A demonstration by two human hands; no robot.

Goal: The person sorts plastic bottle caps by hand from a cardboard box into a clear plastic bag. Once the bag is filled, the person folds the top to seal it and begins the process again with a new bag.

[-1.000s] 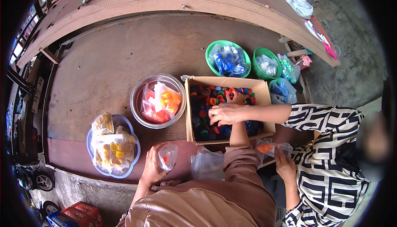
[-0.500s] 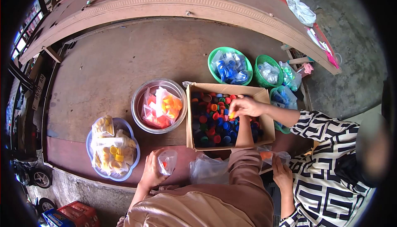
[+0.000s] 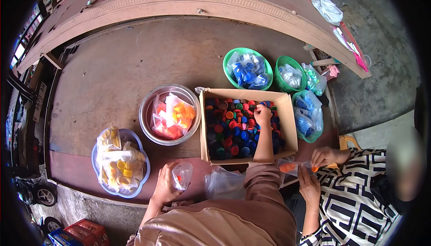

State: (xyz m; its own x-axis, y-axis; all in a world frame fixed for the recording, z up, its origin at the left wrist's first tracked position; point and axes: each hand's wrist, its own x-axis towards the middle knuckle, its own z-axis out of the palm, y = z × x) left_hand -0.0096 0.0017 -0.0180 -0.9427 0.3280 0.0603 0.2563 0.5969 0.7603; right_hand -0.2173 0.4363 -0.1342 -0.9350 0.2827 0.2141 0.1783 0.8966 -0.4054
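Observation:
My left hand (image 3: 164,184) is closed around a small clear plastic bag (image 3: 182,176) with a red bottle cap inside. My right hand (image 3: 262,114) reaches into a cardboard box (image 3: 204,129) and rests over a heap of bottle caps (image 3: 230,131) in red, blue, green, orange and black. Its fingers are pinched together; what they hold, if anything, is hidden. Flat clear plastic bags (image 3: 224,183) lie on the table edge between my arms. To the right, a co-worker's hands (image 3: 321,167) work at a clear bag holding orange caps (image 3: 287,167).
Left of the box stands a metal bowl (image 3: 143,125) with bags of orange and red caps. Farther left, a lavender basin (image 3: 144,174) carries bagged yellow caps. Green baskets (image 3: 237,83) with bagged blue and clear caps stand behind and right of the box. A wooden ledge (image 3: 179,1) crosses the back.
The co-worker's hand has left the box with an orange-yellow cap and moved to the bag at the right. My right hand has reached farther into the box; my left hand stays put.

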